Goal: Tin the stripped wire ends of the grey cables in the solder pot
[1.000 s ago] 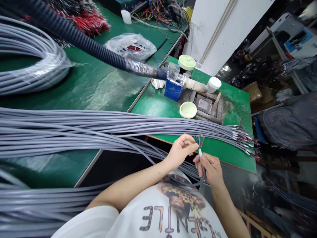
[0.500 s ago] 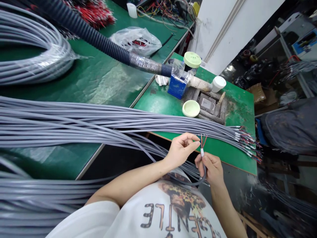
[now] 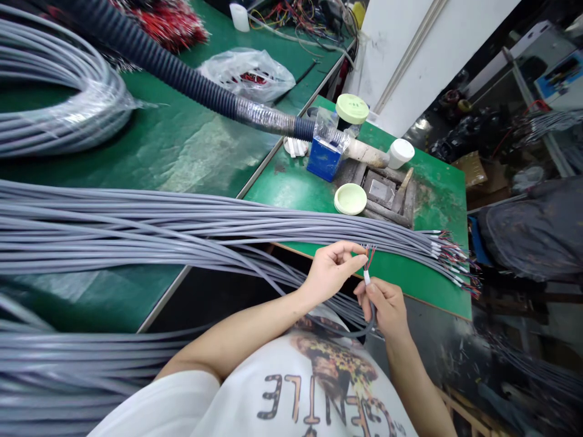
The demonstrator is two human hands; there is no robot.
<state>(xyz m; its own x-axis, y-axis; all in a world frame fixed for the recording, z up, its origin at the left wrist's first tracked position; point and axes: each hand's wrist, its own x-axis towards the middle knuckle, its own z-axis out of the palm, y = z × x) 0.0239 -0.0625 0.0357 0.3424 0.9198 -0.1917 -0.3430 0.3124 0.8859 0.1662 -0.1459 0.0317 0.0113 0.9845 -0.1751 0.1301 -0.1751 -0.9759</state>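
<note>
My right hand (image 3: pixel 385 303) is closed around a grey cable (image 3: pixel 370 325) just below its white end sleeve (image 3: pixel 367 277). From the sleeve fan several thin wires (image 3: pixel 370 258), red and dark ones among them, with bare tips. My left hand (image 3: pixel 336 270) pinches at these wires from the left, thumb and forefinger nearly together; which strand lies between them is too small to tell. Behind both hands a thick bundle of grey cables (image 3: pixel 291 224) runs across the bench, its stripped, white-sleeved ends (image 3: pixel 449 258) lying at the right.
A black corrugated hose (image 3: pixel 182 79) reaches a blue box (image 3: pixel 324 159) on the green bench (image 3: pixel 437 188). Near it are a pale round dish (image 3: pixel 350 199), a green-lidded jar (image 3: pixel 352 109), a white cup (image 3: pixel 401 153) and a soiled metal tray (image 3: pixel 381 189). A coiled cable (image 3: pixel 109 115) lies left.
The cable end and my right hand have shifted slightly left, bringing the wires closer to my left fingertips. My left hand has barely moved and stays pinched.
</note>
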